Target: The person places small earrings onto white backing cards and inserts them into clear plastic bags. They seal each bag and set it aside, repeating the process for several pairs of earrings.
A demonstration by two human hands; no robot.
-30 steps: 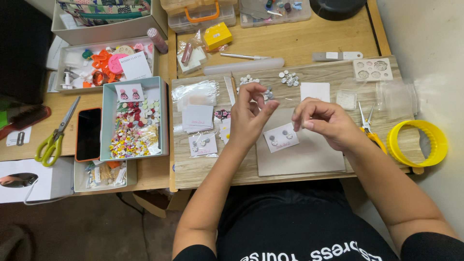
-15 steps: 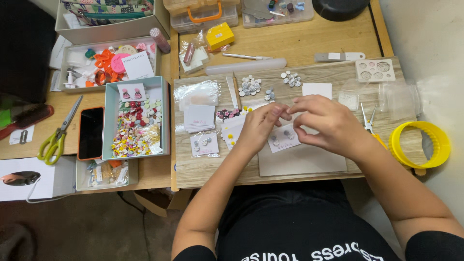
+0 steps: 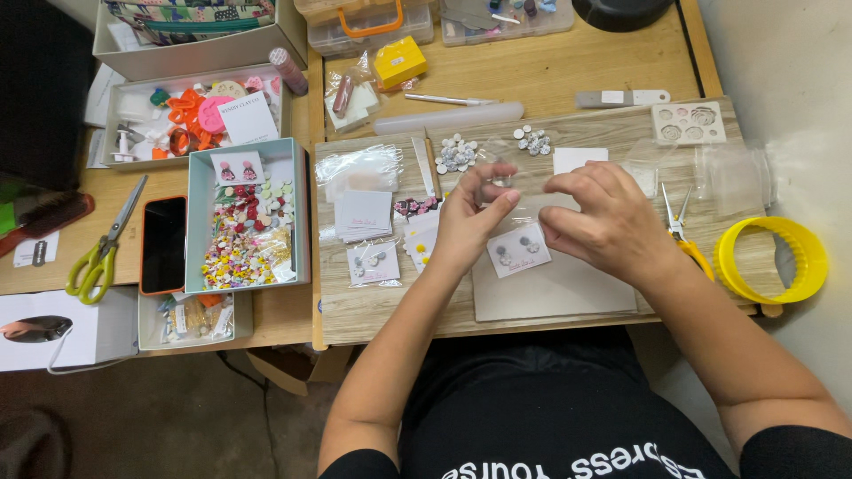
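My left hand (image 3: 469,220) and my right hand (image 3: 605,220) are raised close together over a wooden board (image 3: 373,310). Between their fingertips they pinch what looks like a small clear plastic sleeve (image 3: 525,188); its edges are hard to make out. Just below, a white card with two round earrings (image 3: 519,252) lies on a grey mat (image 3: 559,293), touched by neither hand. Another earring card in a clear bag (image 3: 373,263) lies to the left of my left wrist.
Piles of round white pieces (image 3: 457,153) and a stack of blank cards (image 3: 364,213) lie on the board. A box of colourful small pieces (image 3: 250,232), a phone (image 3: 164,244) and green scissors (image 3: 99,257) are left. Small scissors (image 3: 682,222) and a yellow ring (image 3: 772,259) are right.
Both hands were pressing on the earring card half a second ago. They have lifted off it and now hold the clear sleeve above it; the card lies free on the mat.
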